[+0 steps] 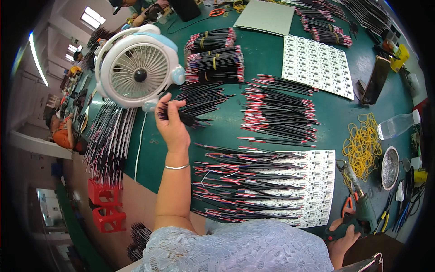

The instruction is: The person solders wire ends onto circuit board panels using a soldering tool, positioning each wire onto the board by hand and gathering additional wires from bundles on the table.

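Observation:
My left hand [173, 124] is closed at the left end of a loose pile of black wires [204, 97], its thumb and fingers curled round some of them. A green soldering gun [366, 212] is gripped in my right hand [345, 238] at the lower right, its metal front pointing up and away. Between my hands lies a white circuit board panel [319, 190]. Rows of black wires with red and white ends [244, 181] lie across it, sticking out past its left edge. Beyond that panel is a heap of similar wires [278, 111].
A white fan [139, 75] stands just beyond my left hand. Tied wire bundles [215, 61] and another board panel [317, 63] lie farther back. On the right are yellow rubber bands [362, 147], a clear bottle [398, 125] and a metal bowl [390, 167]. Other people sit at the far left.

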`<state>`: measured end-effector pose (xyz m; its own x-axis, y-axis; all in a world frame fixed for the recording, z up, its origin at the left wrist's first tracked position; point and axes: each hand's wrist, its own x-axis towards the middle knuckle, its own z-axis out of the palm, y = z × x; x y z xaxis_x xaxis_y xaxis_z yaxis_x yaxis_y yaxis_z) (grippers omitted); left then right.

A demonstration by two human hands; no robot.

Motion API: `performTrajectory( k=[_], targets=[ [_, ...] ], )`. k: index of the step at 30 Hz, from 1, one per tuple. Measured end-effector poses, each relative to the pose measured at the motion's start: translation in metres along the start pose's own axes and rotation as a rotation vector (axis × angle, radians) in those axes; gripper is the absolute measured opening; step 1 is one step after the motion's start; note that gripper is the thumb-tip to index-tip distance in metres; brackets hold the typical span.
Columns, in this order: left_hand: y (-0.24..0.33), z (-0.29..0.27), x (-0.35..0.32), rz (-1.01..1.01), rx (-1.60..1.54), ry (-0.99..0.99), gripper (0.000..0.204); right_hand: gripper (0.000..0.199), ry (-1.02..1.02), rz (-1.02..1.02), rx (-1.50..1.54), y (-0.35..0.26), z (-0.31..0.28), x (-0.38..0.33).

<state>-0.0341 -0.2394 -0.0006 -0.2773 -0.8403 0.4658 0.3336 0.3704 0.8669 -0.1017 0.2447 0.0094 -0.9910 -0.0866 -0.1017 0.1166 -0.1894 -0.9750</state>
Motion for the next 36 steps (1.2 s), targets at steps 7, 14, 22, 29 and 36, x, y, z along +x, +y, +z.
performTrajectory(
  k=[7, 14, 22, 29, 36],
  targets=[
    [-0.020, 0.007, -0.009, -0.134, 0.057, -0.028, 0.022, 0.054, -0.110, 0.066, 0.062, 0.009, 0.003, 0.016],
    [0.036, 0.040, 0.003, 0.037, 0.221, -0.260, 0.022, 0.059, -0.105, 0.127, 0.114, -0.005, -0.003, 0.041],
    [0.096, 0.182, -0.049, 0.778, 0.819, -1.244, 0.044, 0.030, -0.510, -0.167, -0.549, -0.075, -0.019, 0.104],
    [0.059, 0.183, -0.091, 0.649, 0.747, -1.417, 0.027, 0.062, -0.445, -0.074, -0.625, -0.063, -0.016, 0.096],
    [0.039, 0.169, -0.108, 0.675, 0.743, -1.290, 0.025, 0.060, -0.281, 0.228, 0.020, -0.014, 0.007, 0.064]
  ],
)
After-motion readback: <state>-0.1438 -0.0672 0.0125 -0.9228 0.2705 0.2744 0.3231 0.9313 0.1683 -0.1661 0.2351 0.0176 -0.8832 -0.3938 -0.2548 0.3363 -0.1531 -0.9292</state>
